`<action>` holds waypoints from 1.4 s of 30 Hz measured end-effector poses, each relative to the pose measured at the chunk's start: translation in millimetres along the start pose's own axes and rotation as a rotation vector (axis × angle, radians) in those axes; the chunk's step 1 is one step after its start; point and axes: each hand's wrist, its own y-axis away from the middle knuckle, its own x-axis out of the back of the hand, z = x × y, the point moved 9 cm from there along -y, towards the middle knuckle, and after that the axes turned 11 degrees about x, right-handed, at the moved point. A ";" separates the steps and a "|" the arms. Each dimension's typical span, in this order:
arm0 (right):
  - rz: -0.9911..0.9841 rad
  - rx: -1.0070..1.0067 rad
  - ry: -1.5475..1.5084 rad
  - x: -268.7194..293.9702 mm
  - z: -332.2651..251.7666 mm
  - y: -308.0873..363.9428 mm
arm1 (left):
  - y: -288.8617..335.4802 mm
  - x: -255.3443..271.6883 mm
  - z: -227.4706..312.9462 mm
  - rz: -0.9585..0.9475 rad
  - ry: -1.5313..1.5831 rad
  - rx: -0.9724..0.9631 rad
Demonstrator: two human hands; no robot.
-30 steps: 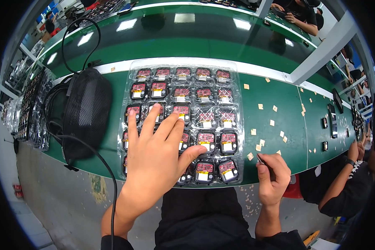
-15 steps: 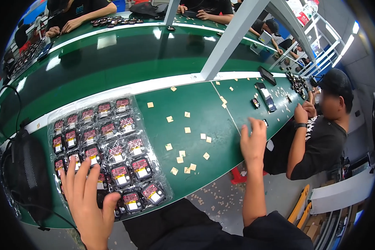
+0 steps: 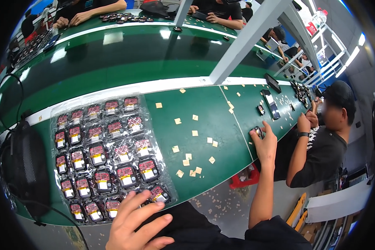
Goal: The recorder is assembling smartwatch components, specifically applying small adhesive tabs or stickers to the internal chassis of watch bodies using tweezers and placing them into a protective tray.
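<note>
A clear plastic blister tray (image 3: 167, 175) lies on the green bench at my left. Its pockets hold rows of small black square electronic cases (image 3: 126, 175), with reddish insides and white and yellow patches. My left hand (image 3: 137, 223) is over the tray's near right corner, fingers apart and nothing in it; it hides part of the cases there. Out to the right, my right hand (image 3: 266, 143) has its thumb and fingers closed around another small black case (image 3: 257, 132) at the bench. Whether that case is lifted off the surface, I cannot tell.
Small pale square pieces (image 3: 195, 133) are scattered mid-bench. A black bag (image 3: 29, 175) and cable lie left of the tray. Further right are a dark open box (image 3: 273, 83) and a flat black tray (image 3: 271, 104). A grey post (image 3: 241, 46) rises behind. A co-worker (image 3: 321, 137) sits at right.
My left hand has drawn back from the tray's left side toward its near right corner. My right hand has closed on the small case at the right. The view has shifted slightly.
</note>
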 end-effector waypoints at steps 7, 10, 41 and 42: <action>-0.181 0.640 -0.733 12.1 -177.4 80.8 | 4.9 -45.8 -24.7 -0.244 0.743 0.444; -0.306 0.887 -1.063 22.6 -243.1 116.0 | 14.2 -60.3 -39.2 -0.107 1.119 0.630; -0.309 0.790 -1.088 18.1 -302.8 137.2 | 29.8 -21.3 -31.3 0.168 1.309 0.336; -0.401 0.802 -1.023 13.2 -299.6 143.8 | 31.5 -19.6 -29.8 0.167 1.091 0.318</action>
